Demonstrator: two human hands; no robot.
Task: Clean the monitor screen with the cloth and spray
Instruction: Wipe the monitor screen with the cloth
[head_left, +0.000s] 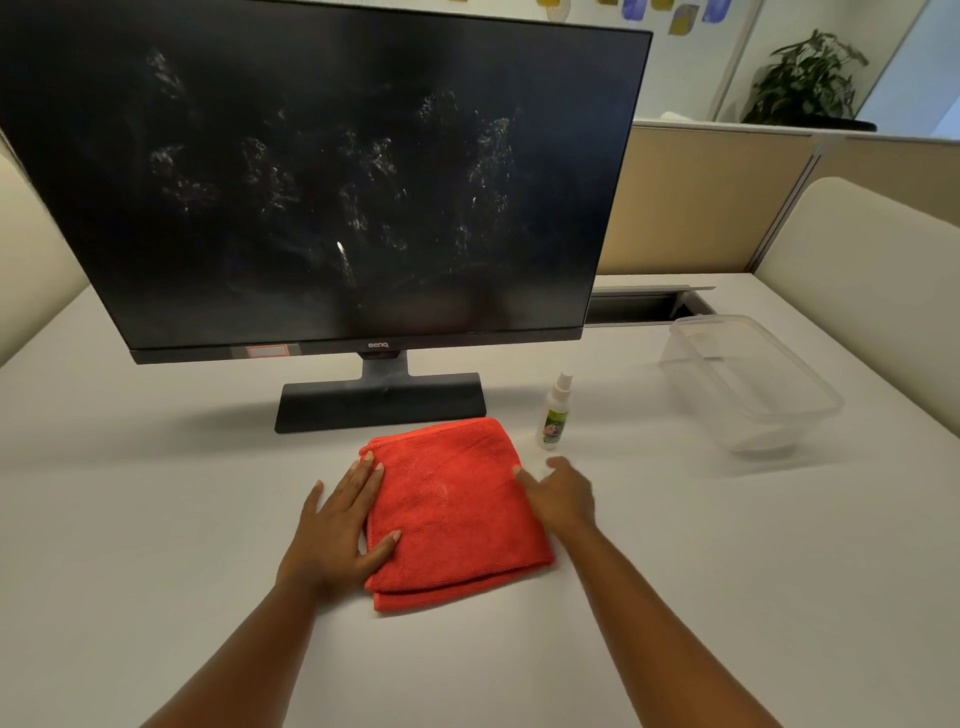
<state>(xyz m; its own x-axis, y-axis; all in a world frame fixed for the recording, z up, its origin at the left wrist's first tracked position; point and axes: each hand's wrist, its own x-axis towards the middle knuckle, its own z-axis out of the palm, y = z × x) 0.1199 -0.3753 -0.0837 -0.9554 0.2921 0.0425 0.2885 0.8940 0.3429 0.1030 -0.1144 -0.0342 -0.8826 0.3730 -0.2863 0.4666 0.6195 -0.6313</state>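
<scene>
A black monitor (322, 171) stands on the white desk, its dark screen covered in whitish smudges. In front of its stand lies a folded red cloth (457, 509). My left hand (337, 530) rests flat on the cloth's left edge, fingers spread. My right hand (561, 493) touches the cloth's right edge, fingers loosely apart and slightly blurred. A small white spray bottle (555, 413) with a green label stands upright just beyond my right hand, not touched.
A clear plastic container (810, 395) sits on the desk at the right. A cable slot (644, 306) opens in the desk behind the monitor's right corner. Beige partitions surround the desk; a potted plant (805, 78) stands far back right.
</scene>
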